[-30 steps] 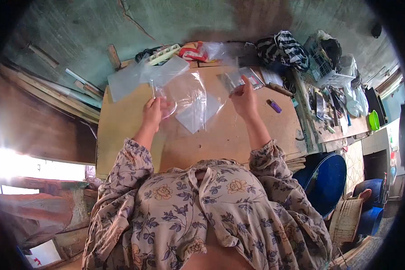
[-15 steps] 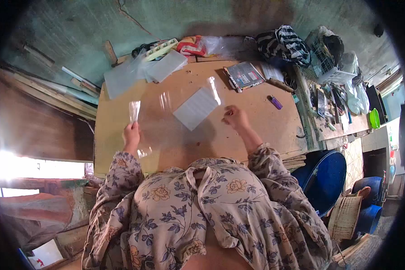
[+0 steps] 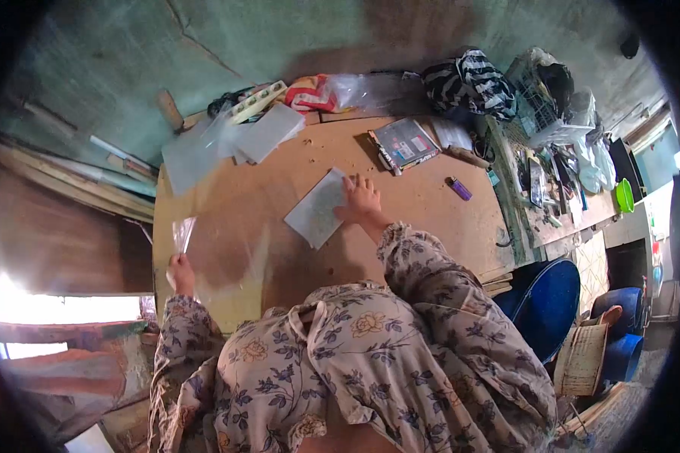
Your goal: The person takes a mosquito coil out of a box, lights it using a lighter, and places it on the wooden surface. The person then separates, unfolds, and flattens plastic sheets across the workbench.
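My left hand (image 3: pixel 180 275) is closed on the edge of a clear plastic sheet (image 3: pixel 183 230) at the left of the table. The sheet spreads rightward over the wood, see-through with bright glints, so its outline is hard to follow. My right hand (image 3: pixel 361 201) lies with fingers spread on the right side of a translucent whitish rectangular sheet (image 3: pixel 313 210) at mid-table. Whether this whitish piece is a single sheet or a stack, I cannot tell.
Similar whitish sheets (image 3: pixel 268 134) lie at the back left of the wooden table (image 3: pixel 332 151). A dark printed package (image 3: pixel 405 145), a purple lighter (image 3: pixel 459 189) and a knife-like tool (image 3: pixel 467 156) are to the right. A grey crate (image 3: pixel 536 98) and a blue barrel (image 3: pixel 548 309) stand beyond.
My left hand has moved left and toward me, drawing the clear plastic sheet along. My right hand has moved left and come down on the whitish sheet, its fingers now spread.
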Available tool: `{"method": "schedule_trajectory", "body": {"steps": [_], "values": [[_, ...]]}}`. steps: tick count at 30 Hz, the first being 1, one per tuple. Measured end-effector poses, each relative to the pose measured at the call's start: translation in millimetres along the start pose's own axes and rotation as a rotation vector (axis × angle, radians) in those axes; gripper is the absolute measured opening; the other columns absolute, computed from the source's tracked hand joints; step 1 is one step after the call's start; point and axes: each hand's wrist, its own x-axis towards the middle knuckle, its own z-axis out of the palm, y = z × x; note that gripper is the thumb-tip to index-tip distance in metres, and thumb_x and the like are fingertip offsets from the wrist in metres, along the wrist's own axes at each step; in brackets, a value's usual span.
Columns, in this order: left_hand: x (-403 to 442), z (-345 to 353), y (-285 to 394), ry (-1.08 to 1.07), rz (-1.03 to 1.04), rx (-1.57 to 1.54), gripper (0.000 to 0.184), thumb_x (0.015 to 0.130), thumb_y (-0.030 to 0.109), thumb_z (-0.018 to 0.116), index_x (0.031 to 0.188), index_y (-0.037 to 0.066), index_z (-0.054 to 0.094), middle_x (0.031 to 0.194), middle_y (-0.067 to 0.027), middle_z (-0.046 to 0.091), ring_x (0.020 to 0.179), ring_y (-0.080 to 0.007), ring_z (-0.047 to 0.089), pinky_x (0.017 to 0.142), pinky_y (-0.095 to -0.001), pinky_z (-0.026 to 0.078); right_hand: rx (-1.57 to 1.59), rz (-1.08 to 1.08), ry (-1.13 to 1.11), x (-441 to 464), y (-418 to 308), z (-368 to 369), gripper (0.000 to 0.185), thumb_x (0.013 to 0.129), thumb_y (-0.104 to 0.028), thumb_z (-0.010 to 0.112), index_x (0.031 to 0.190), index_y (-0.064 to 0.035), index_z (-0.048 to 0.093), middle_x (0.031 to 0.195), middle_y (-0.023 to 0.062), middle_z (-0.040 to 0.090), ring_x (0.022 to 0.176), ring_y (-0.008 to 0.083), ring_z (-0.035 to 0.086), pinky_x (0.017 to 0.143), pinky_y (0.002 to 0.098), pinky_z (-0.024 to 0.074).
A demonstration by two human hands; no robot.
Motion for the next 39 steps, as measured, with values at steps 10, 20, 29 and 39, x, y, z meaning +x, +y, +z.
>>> {"method": "schedule_trajectory", "body": {"steps": [10,20,29,39], "values": [[-91.5,33.1,217.8,-0.300,0.462,0.259,0.061,0.075,0.030,0.052,0.127,0.010,0.027,0.132,-0.0177,0.020,0.124,-0.0330,0.015,0.095,-0.0530,0.013,0.091,0.190,-0.312,40.4,0.5,6.2,0.078,0.047,-0.030,0.077,0.113,-0.0076,0.042,0.095,0.0157,0.055,0.086,0.0302,0.054,0.076,0.0377,0.0443],[-107.5,47.5,244.4,-0.358,0.607,0.431,0.064,0.072,0.036,0.052,0.126,0.011,0.028,0.134,-0.0156,0.018,0.122,-0.0358,0.014,0.094,-0.0528,0.012,1.597,0.475,0.023,82.9,49.2,-22.1,0.034,0.069,-0.003,0.061,0.100,-0.0056,0.049,0.085,0.0050,0.055,0.077,0.0161,0.053,0.060,0.0312,0.0461],[-104.7,44.9,248.6,-0.359,0.590,0.405,0.062,0.071,0.036,0.052,0.125,0.012,0.032,0.133,-0.0148,0.020,0.122,-0.0351,0.014,0.094,-0.0525,0.012,0.463,0.176,0.183,142.9,50.6,4.1,0.053,0.064,-0.014,0.062,0.112,-0.0011,0.042,0.106,0.0203,0.049,0.098,0.0351,0.047,0.083,0.0376,0.0399],[-99.6,40.6,252.1,-0.382,0.596,0.355,0.061,0.069,0.033,0.056,0.122,0.012,0.035,0.132,-0.0155,0.019,0.121,-0.0371,0.015,0.096,-0.0519,0.013,-0.108,0.004,0.314,250.8,104.5,7.1,0.047,0.077,-0.018,0.046,0.122,-0.0121,0.035,0.120,0.0162,0.038,0.112,0.0312,0.036,0.087,0.0447,0.0366]]}}
